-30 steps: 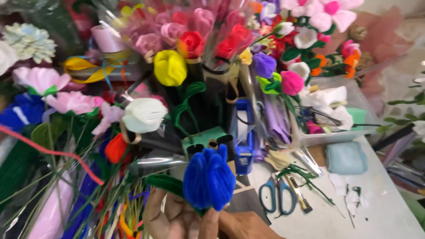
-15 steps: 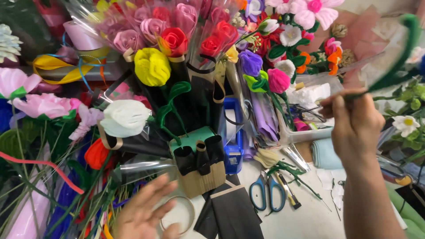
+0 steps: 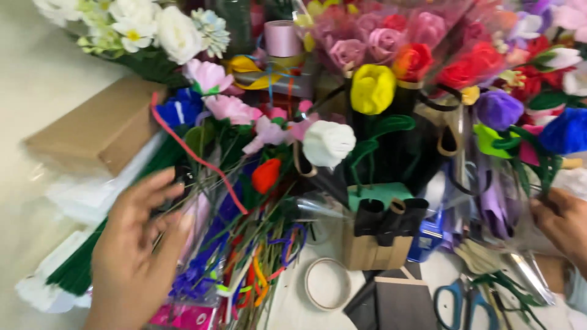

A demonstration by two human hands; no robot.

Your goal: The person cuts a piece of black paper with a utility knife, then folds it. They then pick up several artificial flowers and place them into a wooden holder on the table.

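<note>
The left hand [image 3: 131, 244] hovers with fingers spread and loose, grasping nothing, over a heap of coloured craft stems [image 3: 244, 269] and bundles of green stems [image 3: 92, 256] that lie on the surface [image 3: 293, 308]. Its fingertips are just beside a long red stem [image 3: 195, 156] that curves up out of the heap. The right hand [image 3: 562, 223] sits at the far right edge, closed around the green stalk of a blue fuzzy flower [image 3: 565, 131], which stands above that hand, to the right of a purple flower [image 3: 498, 110].

In the middle, a yellow fuzzy flower [image 3: 372, 88] serves as a landmark. Below and left of it is a white flower [image 3: 328, 142]; further below stands a small brown box [image 3: 373, 250] with black rolls [image 3: 391, 217] in it. Left of that box lies a roll of tape [image 3: 327, 284], and right of it, at the bottom edge, blue-handled scissors [image 3: 458, 302]. Above the yellow flower are pink and red roses [image 3: 416, 43] wrapped in clear film. Far left of it lies a brown cardboard box [image 3: 98, 131], with white flowers [image 3: 153, 27] above that.
</note>
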